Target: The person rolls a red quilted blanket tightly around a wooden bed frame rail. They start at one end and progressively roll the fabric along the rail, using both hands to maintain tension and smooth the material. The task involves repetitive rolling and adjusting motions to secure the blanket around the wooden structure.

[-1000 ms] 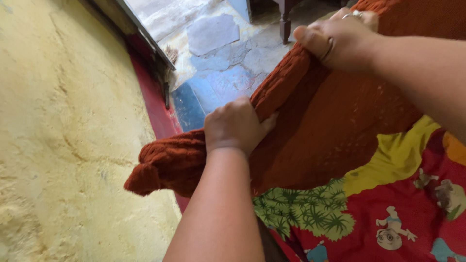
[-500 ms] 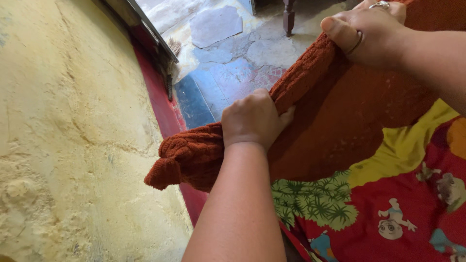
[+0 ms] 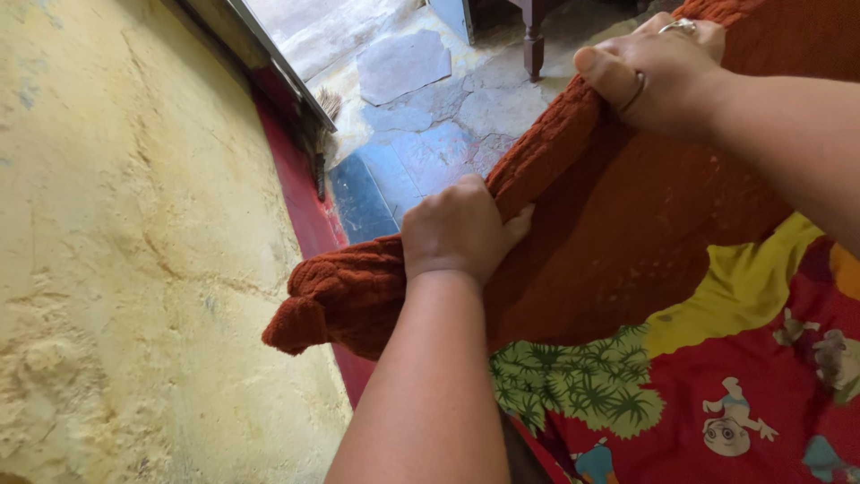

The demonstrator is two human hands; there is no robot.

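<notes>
Both my hands hold a rust-orange knitted garment [image 3: 618, 233] up over a bed. My left hand [image 3: 457, 229] grips its bunched upper edge near the middle, and a thick knitted end [image 3: 331, 300] droops past it to the left. My right hand [image 3: 654, 72], with a ring on one finger, clasps the same edge higher up at the top right. The cloth hangs stretched between them and falls down to the right.
A red bedsheet [image 3: 743, 394] with cartoon prints, green plants and a yellow patch lies below the garment. A rough yellow wall [image 3: 134, 269] fills the left. Beyond are a stone-slab floor [image 3: 412, 108], a dark furniture leg [image 3: 534, 36] and a door frame [image 3: 278, 63].
Both hands and the garment rose and shifted right, then settled back a little lower and to the left. The grips are unchanged.
</notes>
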